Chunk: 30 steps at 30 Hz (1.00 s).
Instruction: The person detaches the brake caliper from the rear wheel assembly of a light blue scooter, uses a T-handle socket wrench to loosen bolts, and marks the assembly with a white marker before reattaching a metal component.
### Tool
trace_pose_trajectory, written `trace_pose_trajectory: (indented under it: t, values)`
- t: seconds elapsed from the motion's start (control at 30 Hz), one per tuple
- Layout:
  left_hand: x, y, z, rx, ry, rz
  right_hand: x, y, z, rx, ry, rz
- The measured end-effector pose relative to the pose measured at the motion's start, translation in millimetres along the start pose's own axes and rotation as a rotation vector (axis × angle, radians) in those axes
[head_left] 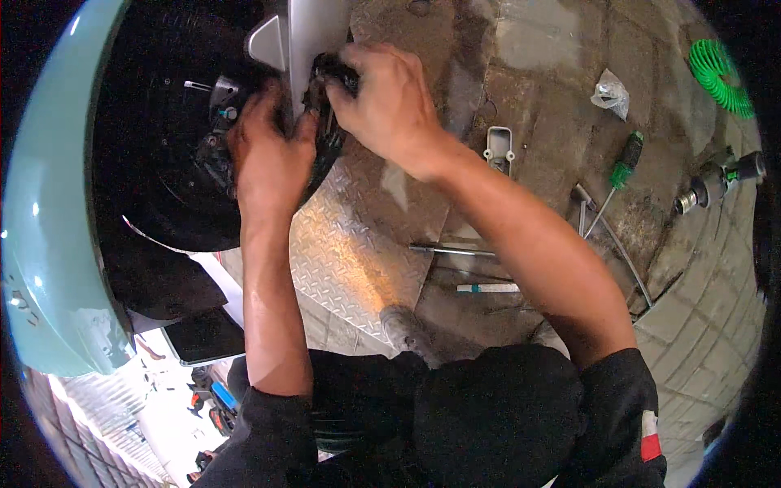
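Note:
My left hand (272,159) reaches up beside a dark round wheel-like assembly (163,199). Its fingers curl at a dark mechanism along a silver-grey panel (313,28), and what they grip is hidden. To the right of that panel, my right hand (390,102) pinches a small black part (338,71) between thumb and fingers. The two hands are close together, thumbs facing each other. A metal bracket (226,96) shows just left of my left hand. The glossy pale teal body panel (53,195) curves along the far left.
On the paved floor at right lie a green-handled screwdriver (626,167), a power tool (720,183), a T-handled rod (622,244), a small plastic bag (610,93) and a green coiled hose (716,77). A grey fitting (499,146) lies nearer. Metal tread plate (342,252) is below my hands.

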<state>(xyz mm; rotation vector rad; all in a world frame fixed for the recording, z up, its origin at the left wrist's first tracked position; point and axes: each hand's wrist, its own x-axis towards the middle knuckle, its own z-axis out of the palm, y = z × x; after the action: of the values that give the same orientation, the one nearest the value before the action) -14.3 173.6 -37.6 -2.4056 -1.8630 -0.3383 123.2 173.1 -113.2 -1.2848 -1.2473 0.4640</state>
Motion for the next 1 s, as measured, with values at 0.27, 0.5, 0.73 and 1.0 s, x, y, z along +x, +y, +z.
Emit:
trace_pose_trajectory:
  t: [0.27, 0.5, 0.73, 1.0]
  values:
    - [2, 8, -4, 0.018, -0.012, 0.026, 4, 5, 1, -0.110, -0.056, -0.082]
    - [-2, 10, -4, 0.068, 0.038, 0.005, 9, 0, 2, -0.233, -0.100, -0.142]
    - [1, 12, -6, 0.033, -0.031, -0.051, 19, -4, -12, -0.220, -0.324, 0.007]
    - [-2, 14, -6, 0.026, 0.006, 0.013, 6, 3, -27, -0.121, -0.059, -0.085]
